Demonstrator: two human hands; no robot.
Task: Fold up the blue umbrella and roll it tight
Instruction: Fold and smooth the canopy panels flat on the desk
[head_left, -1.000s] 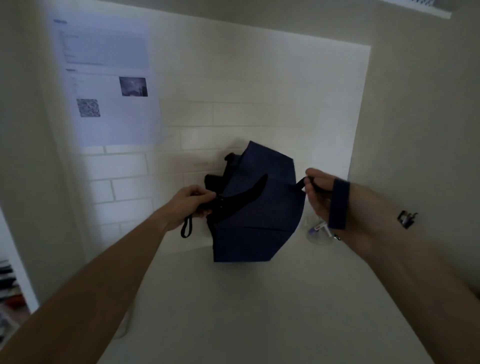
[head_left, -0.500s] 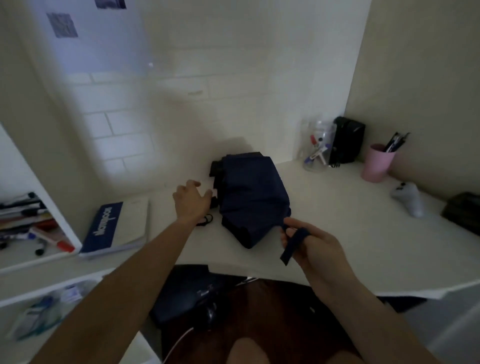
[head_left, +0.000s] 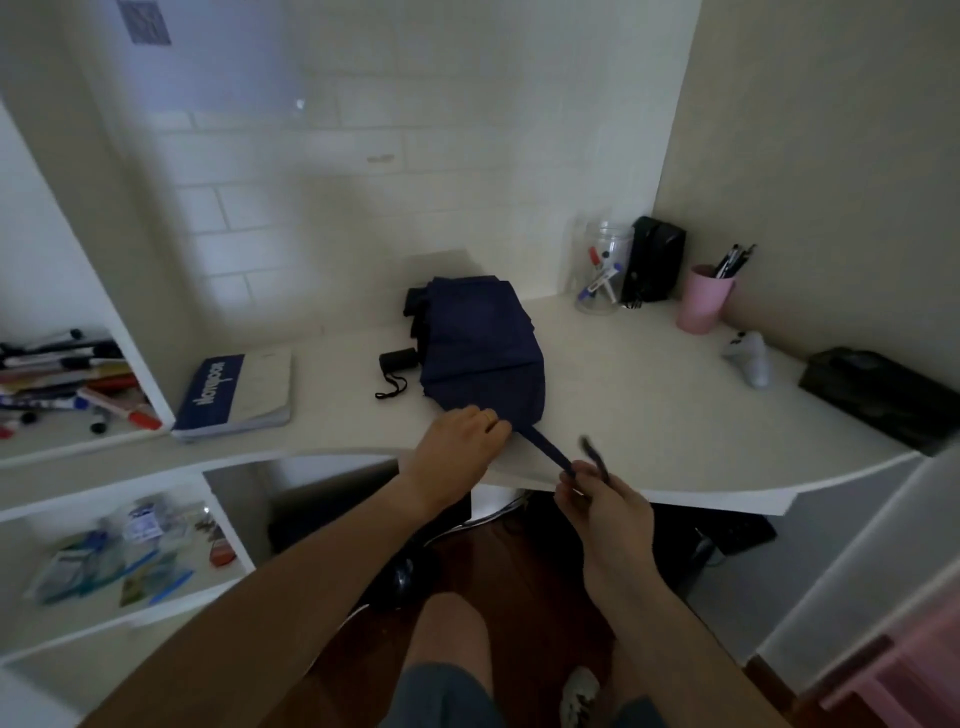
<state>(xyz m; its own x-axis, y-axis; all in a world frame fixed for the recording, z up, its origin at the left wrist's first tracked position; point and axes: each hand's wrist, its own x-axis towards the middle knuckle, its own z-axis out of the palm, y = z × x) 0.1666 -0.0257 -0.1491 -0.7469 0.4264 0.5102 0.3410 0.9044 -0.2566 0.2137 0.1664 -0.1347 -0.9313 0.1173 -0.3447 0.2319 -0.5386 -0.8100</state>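
Note:
The dark blue umbrella (head_left: 480, 345) lies collapsed and loosely bunched on the white desk (head_left: 649, 415), its black handle (head_left: 398, 359) with a wrist loop pointing left. My left hand (head_left: 457, 441) presses on the near end of the canopy where the closing strap starts. My right hand (head_left: 597, 488) pinches the end of that blue strap (head_left: 545, 449) and holds it taut toward me over the desk's front edge.
A blue and white notebook (head_left: 236, 392) lies left of the umbrella. At the back right stand a clear jar (head_left: 602, 270), a black box (head_left: 654, 260) and a pink pen cup (head_left: 706, 296). A white controller (head_left: 750, 356) and a black case (head_left: 883, 392) lie right. Shelves (head_left: 78, 447) at left hold markers.
The umbrella went from held up in the air to lying on the desk. My left hand left the handle and moved to the canopy's near end. My right hand pulled the strap out.

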